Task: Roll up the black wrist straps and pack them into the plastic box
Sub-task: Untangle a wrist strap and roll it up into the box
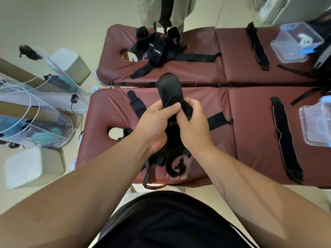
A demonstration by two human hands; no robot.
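- At the far left stand two wire baskets with soft things inside; they have no part in the task.
- The left hand pinches the held wrist strap between thumb and curled fingers, above the near table.
- This strap is off the table. Its long axis runs away from the person: the rounded free end stands up beyond both hands, and the lower part hangs toward the body into a tangle of straps at the table's edge.
- The right hand is wrapped around the same strap, just beside the left hand and touching it, so both hands grasp one strap at the middle.
- Judging from this, the rolling is only at its start, because no tight roll is visible.
- Further right, a flat strap lies stretched on the near table, its length also going away from the person.
- The plastic box sits at the right edge of the near table, well apart from the grip. It lies to the right of the hands, so the right hand is the nearer one for packing.
- Count: two tables, the far table behind the near one; two clear boxes, the second box on the far table; two flat straps at the right, one on each table, the far strap beside the second box; and one strap in the hands.
- The straps in the heap on the far table cannot be counted.
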